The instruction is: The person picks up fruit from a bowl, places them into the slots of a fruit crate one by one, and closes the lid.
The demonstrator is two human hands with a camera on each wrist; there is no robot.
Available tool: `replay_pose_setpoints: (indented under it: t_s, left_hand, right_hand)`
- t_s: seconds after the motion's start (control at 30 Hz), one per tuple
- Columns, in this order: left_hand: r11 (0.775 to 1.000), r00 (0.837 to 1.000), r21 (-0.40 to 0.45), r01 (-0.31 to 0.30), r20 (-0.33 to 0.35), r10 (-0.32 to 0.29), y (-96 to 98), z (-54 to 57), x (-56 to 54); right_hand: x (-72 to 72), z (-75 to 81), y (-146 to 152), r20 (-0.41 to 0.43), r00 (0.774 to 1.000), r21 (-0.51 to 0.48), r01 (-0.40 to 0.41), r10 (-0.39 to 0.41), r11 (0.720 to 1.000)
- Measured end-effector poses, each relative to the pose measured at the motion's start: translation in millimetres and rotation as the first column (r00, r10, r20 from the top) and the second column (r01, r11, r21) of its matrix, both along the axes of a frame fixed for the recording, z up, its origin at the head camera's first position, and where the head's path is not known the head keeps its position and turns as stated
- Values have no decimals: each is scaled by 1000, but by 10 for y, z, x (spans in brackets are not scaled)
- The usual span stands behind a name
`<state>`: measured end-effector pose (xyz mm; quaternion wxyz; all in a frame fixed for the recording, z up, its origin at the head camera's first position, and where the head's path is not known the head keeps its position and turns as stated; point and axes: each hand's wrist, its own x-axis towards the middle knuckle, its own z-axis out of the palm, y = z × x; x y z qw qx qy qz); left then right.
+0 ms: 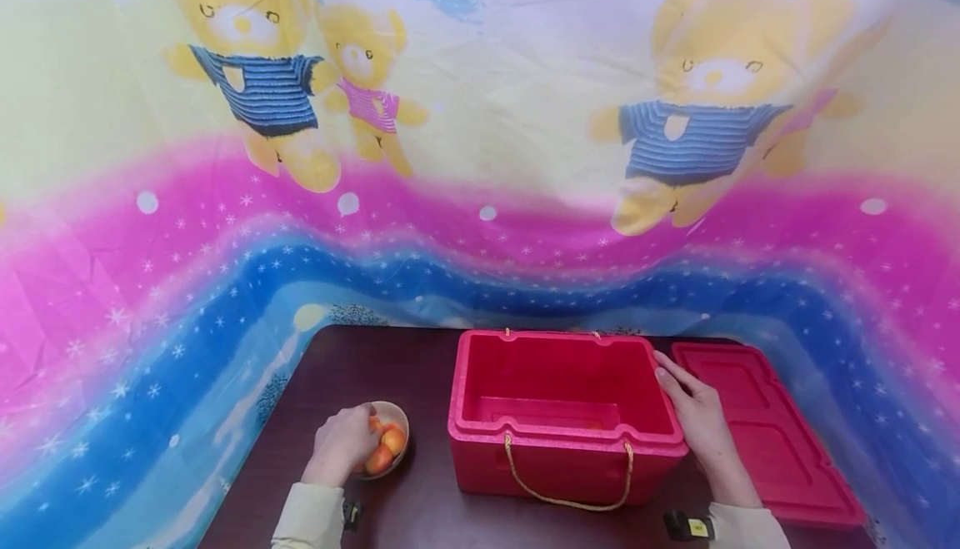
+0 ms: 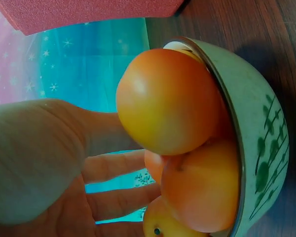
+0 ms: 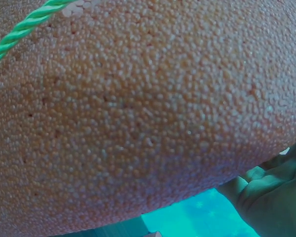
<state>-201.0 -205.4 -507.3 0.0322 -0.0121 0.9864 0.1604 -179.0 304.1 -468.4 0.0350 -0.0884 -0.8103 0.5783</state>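
At the left, my left hand reaches into a small bowl with a green leaf pattern. The bowl holds several round orange-yellow fruits, peach- or apple-like. Its fingers look extended among the fruits in the left wrist view, and the fingertips are hidden behind them. My right hand rests against the right side of a red foam box, with its fingers at the upper rim. In the right wrist view, the box's grainy wall covers part of that hand.
A red lid lies on the dark table to the right of the box. Rope handles hang on the box, and a bit of orange shows inside it. A printed bear curtain surrounds the table.
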Motion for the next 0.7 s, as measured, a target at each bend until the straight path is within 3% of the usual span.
replay_pose_setpoints:
  t_s: [0.23,0.47,0.7]
  left_hand:
    - [1000,1000,4,-10,10,10,-12,21,-3]
    - [995,996,86,-50,83,43,-18,21,-1]
    - [993,995,101,-53,84,44,-17,27,-6]
  right_hand:
    - [2,12,-5,9,1000,0,4,-4,1000]
    - [0,7,-7,10,1000,3,4,-4,1000]
    - [-5,-2,0,8,1000,-11,2,-2,1000]
